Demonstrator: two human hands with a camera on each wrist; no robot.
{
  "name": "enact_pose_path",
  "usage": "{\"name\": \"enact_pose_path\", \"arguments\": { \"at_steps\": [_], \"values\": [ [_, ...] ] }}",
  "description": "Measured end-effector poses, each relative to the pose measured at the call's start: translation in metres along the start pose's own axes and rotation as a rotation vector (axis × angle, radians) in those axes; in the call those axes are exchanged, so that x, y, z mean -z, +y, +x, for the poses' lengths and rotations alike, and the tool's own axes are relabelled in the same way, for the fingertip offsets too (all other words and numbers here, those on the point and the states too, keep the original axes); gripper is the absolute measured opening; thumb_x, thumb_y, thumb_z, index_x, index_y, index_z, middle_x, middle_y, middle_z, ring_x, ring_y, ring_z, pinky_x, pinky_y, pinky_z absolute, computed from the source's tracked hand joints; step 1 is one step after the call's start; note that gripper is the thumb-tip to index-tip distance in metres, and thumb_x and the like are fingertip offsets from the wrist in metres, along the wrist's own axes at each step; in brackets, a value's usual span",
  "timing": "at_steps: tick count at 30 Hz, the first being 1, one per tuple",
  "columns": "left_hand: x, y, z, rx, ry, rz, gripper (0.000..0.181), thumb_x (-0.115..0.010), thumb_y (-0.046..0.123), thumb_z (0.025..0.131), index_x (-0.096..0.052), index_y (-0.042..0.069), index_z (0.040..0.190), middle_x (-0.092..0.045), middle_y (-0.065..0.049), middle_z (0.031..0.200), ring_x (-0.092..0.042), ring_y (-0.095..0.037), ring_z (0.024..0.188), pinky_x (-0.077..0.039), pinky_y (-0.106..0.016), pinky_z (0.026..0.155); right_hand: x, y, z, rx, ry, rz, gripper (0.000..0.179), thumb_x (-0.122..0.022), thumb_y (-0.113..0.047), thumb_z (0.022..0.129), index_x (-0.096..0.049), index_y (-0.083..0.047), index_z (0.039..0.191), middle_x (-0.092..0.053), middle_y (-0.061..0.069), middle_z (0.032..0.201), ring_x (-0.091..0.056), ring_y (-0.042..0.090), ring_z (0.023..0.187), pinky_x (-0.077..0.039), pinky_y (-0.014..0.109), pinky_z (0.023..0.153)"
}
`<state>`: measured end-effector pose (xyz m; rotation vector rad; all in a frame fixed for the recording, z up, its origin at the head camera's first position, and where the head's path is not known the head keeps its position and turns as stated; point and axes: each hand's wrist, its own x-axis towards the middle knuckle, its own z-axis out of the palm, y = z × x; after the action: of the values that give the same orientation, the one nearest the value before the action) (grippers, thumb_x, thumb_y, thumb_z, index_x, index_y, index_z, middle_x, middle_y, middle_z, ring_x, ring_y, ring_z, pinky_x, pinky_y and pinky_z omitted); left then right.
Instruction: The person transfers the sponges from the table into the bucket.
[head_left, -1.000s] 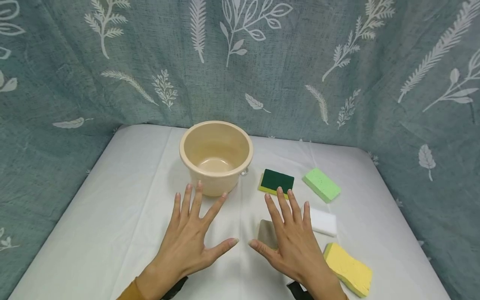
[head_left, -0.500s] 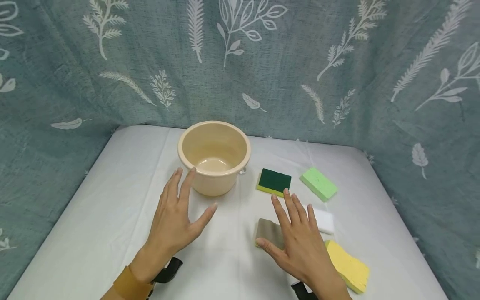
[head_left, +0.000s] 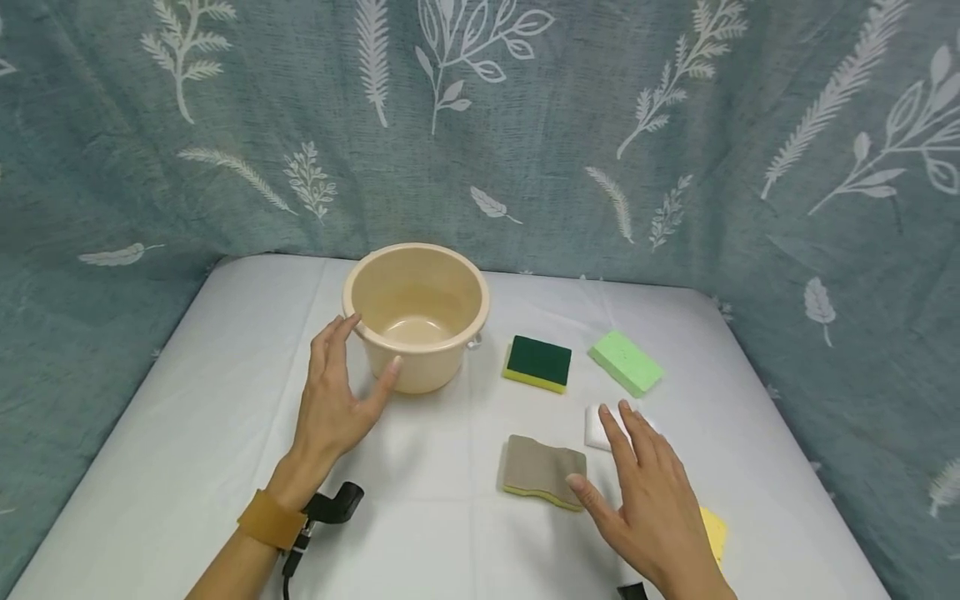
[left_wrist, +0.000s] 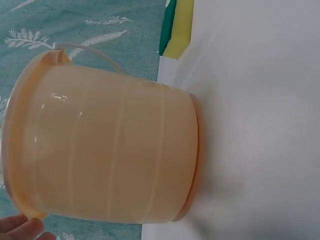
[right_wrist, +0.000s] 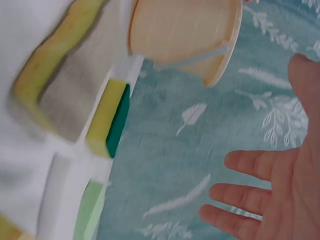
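Note:
A cream plastic bucket [head_left: 427,367] stands upright toward the back of the table, its inside bare. My left hand [head_left: 333,408] is at the bucket's left side, thumb apart from the loosely bent fingers. In the left wrist view its fingertips [left_wrist: 27,230] are right at the bucket's rim. My right hand [head_left: 656,508] hovers with fingers spread, holding nothing. It overlaps a white sponge [head_left: 596,429] and a yellow sponge [head_left: 714,533] in the head view. Left of its thumb lies a wavy grey-topped sponge [head_left: 542,468] with a yellow underside.
A yellow scouring sponge [head_left: 538,361] with a dark green top lies right of the bucket. Beyond it is a light green sponge [head_left: 626,362]. A leaf-patterned teal cloth [head_left: 525,150] hangs behind the white-covered table [head_left: 420,533]. A thin handle [left_wrist: 95,52] hangs on the bucket.
My left hand has moved left and forward to the bucket's rim. My right hand has drifted right, uncovering the grey-topped sponge. The head view has shifted slightly to the right.

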<state>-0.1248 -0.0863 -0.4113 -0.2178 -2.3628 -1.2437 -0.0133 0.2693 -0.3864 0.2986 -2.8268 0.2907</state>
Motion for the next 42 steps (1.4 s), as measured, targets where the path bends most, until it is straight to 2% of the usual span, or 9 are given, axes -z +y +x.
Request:
{"name": "enact_pose_path", "arguments": {
  "at_steps": [6,12,20,25,32,36,39,42],
  "values": [
    [-0.007,-0.008,0.007,0.027,-0.005,-0.037,0.078,-0.073,0.041,0.091,-0.039,0.007,0.153,-0.035,-0.022,0.152,-0.04,-0.04,0.143,-0.04,-0.062,0.11,0.001,0.014,-0.015,-0.123,0.001,-0.004,0.082,-0.068,-0.051,0.095,-0.036,-0.01,0.159,-0.037,0.022,0.158,-0.039,0.047,0.137,-0.037,0.068,0.104],
    [-0.014,-0.012,0.01,0.031,-0.024,-0.076,0.078,-0.074,0.04,0.092,-0.038,0.008,0.153,-0.037,-0.02,0.151,-0.047,-0.036,0.134,-0.042,-0.057,0.109,-0.005,0.035,-0.033,-0.217,0.048,0.013,0.077,-0.068,-0.046,0.096,-0.04,-0.004,0.154,-0.042,0.028,0.152,-0.043,0.051,0.133,-0.04,0.071,0.097],
    [-0.017,-0.014,0.012,0.0,0.002,-0.109,0.076,-0.076,0.033,0.091,-0.039,0.003,0.151,-0.039,-0.023,0.148,-0.047,-0.035,0.134,-0.041,-0.052,0.11,-0.021,0.06,-0.061,-0.368,-0.008,0.001,0.079,-0.063,-0.051,0.098,-0.042,0.005,0.15,-0.044,0.036,0.146,-0.041,0.054,0.131,-0.036,0.072,0.1],
    [-0.018,-0.014,0.013,0.001,0.004,-0.118,0.076,-0.076,0.033,0.091,-0.039,0.004,0.151,-0.039,-0.022,0.148,-0.046,-0.034,0.135,-0.041,-0.051,0.111,-0.034,0.076,-0.073,-0.47,-0.086,-0.034,0.088,-0.062,-0.057,0.096,-0.041,0.011,0.148,-0.044,0.043,0.141,-0.041,0.06,0.127,-0.034,0.074,0.102],
    [-0.017,-0.016,0.013,0.017,-0.011,-0.134,0.074,-0.075,0.034,0.091,-0.04,0.007,0.151,-0.039,-0.021,0.15,-0.047,-0.034,0.134,-0.043,-0.052,0.108,-0.041,0.083,-0.079,-0.644,-0.286,0.034,0.106,-0.057,-0.072,0.092,-0.028,0.008,0.155,-0.029,0.038,0.151,-0.026,0.058,0.138,-0.033,0.077,0.104],
    [-0.017,-0.017,0.013,0.023,-0.016,-0.142,0.073,-0.075,0.034,0.092,-0.04,0.008,0.151,-0.039,-0.019,0.15,-0.048,-0.034,0.131,-0.045,-0.051,0.105,-0.042,0.087,-0.081,-0.63,-0.317,0.038,0.113,-0.066,-0.073,0.085,-0.026,0.005,0.156,-0.03,0.034,0.149,-0.025,0.055,0.138,-0.04,0.076,0.098],
    [-0.017,-0.018,0.013,0.024,-0.023,-0.144,0.073,-0.075,0.035,0.092,-0.04,0.009,0.151,-0.039,-0.019,0.15,-0.049,-0.033,0.131,-0.046,-0.05,0.104,-0.043,0.089,-0.084,-0.596,-0.265,0.033,0.098,-0.076,-0.053,0.088,-0.032,0.004,0.154,-0.036,0.033,0.143,-0.03,0.054,0.134,-0.045,0.073,0.095],
    [-0.017,-0.018,0.013,0.031,-0.028,-0.148,0.073,-0.074,0.036,0.092,-0.04,0.01,0.151,-0.039,-0.019,0.15,-0.049,-0.033,0.13,-0.047,-0.05,0.104,-0.045,0.09,-0.086,-0.577,-0.211,0.031,0.086,-0.08,-0.036,0.089,-0.037,0.004,0.152,-0.041,0.033,0.138,-0.035,0.052,0.13,-0.047,0.069,0.094]
  ]
}}
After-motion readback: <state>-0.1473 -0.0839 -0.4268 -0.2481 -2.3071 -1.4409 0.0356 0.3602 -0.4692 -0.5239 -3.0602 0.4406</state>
